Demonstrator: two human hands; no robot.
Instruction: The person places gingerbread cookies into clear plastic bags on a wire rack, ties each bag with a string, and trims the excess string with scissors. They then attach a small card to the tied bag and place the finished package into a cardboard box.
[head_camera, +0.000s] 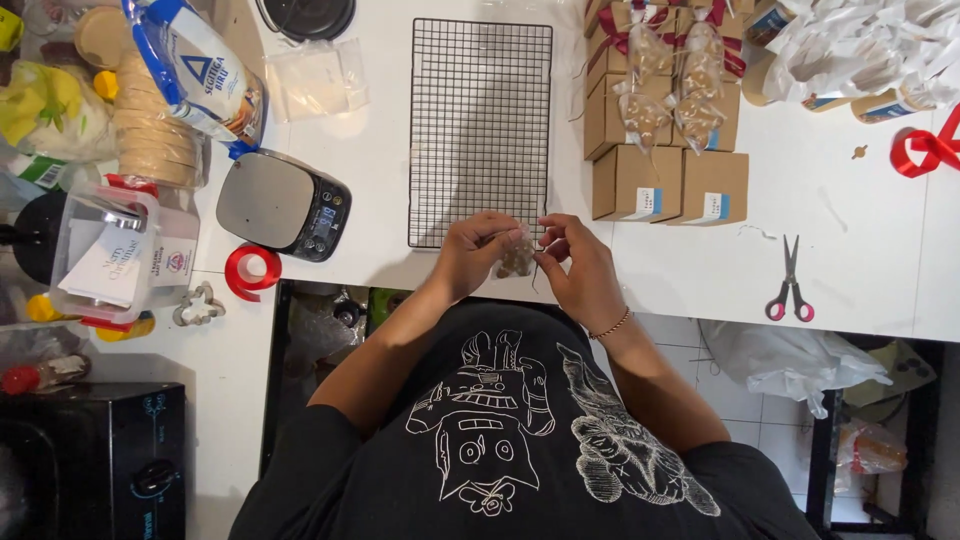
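My left hand (472, 250) and my right hand (577, 262) meet at the near edge of the white table (860, 240). Together they pinch a small clear bag of brown cookies (517, 256) between their fingertips. A thin string seems to hang from the bag's top near my right fingers. A black wire cooling rack (480, 130) lies just beyond the hands.
Brown cardboard boxes (668, 185) with filled cookie bags and red ribbon stand at the back right. Pink-handled scissors (790, 283) lie to the right. A kitchen scale (284, 204) and a red ribbon roll (251, 272) sit left, beside a clear plastic box (105, 255).
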